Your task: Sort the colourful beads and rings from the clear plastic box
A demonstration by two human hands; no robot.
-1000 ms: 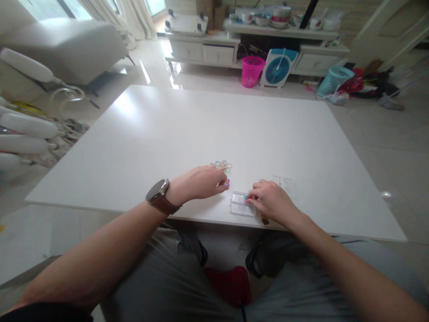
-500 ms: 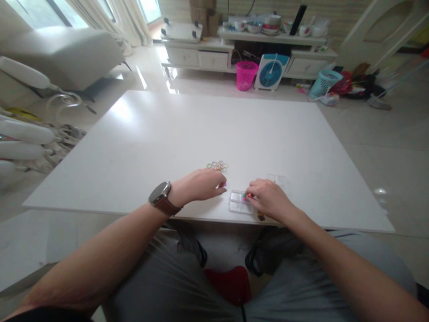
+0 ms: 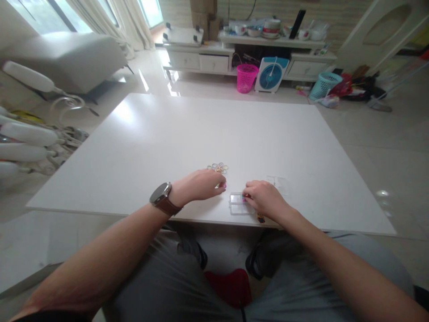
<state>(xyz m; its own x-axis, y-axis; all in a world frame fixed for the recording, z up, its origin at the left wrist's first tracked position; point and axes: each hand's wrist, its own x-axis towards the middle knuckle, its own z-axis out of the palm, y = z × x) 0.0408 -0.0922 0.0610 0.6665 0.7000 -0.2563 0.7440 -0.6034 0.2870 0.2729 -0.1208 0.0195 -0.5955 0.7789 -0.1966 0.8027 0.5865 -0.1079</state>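
My left hand (image 3: 205,184), with a watch (image 3: 161,194) on its wrist, rests on the white table, fingers curled around small pink pieces (image 3: 224,184). Its palm hides most of them. Just beyond its knuckles lies a loose cluster of thin coloured rings (image 3: 218,167). My right hand (image 3: 266,197) is over the back right compartment of a clear divided plastic box (image 3: 236,211). Thumb and fingers pinch small colourful pieces (image 3: 244,197), too small to name. A clear lid (image 3: 279,183) lies behind that hand. Partly under its wrist is a small dark and yellow item (image 3: 260,218).
The white table (image 3: 208,129) has its near edge just in front of my legs. White chairs (image 3: 30,134) stand at the left. Beyond the table are a pink basket (image 3: 247,79), a blue fan (image 3: 271,76) and a low cabinet (image 3: 214,63) with dishes.
My right fingertips have moved slightly lower at the box, and less of the colourful pieces shows. My left hand stays nearly in place. The camera view has shifted a little.
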